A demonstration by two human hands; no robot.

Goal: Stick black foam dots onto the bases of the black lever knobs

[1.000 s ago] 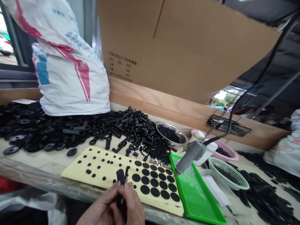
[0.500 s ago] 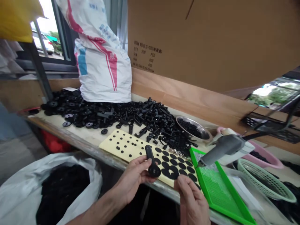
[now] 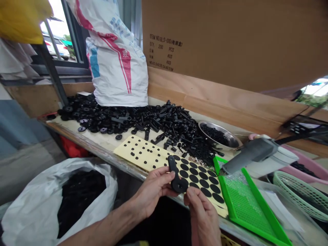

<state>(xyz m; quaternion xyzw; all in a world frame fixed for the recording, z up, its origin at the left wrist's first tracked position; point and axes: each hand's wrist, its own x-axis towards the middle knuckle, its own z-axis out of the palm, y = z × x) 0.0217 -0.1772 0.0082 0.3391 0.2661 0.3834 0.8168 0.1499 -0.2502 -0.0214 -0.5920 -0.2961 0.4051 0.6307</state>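
Note:
My left hand [image 3: 153, 186] is closed around a black plastic crank-like part [image 3: 173, 168], with a narrow arm pointing up and a round end toward me. Over that round end lies a round black sticker [image 3: 183, 185]. My right hand [image 3: 203, 210] pinches the sticker's right edge between thumb and fingers. Behind and beneath the hands is a yellow backing sheet [image 3: 130, 155] bearing small black dots on its left and large black discs [image 3: 204, 182] on its right.
A heap of black plastic parts [image 3: 164, 118] covers the table's back, before a white woven sack [image 3: 120, 75]. Rightward are a metal bowl [image 3: 237, 145], an electric screwdriver [image 3: 249, 155], a green tray [image 3: 269, 213] and a mint basket [image 3: 302, 198]. An open white bag [image 3: 23, 205] stands at left.
My right hand has brought the round black sticker leftward from over the sheet onto the round end of the crank-like part. The view has shifted slightly.

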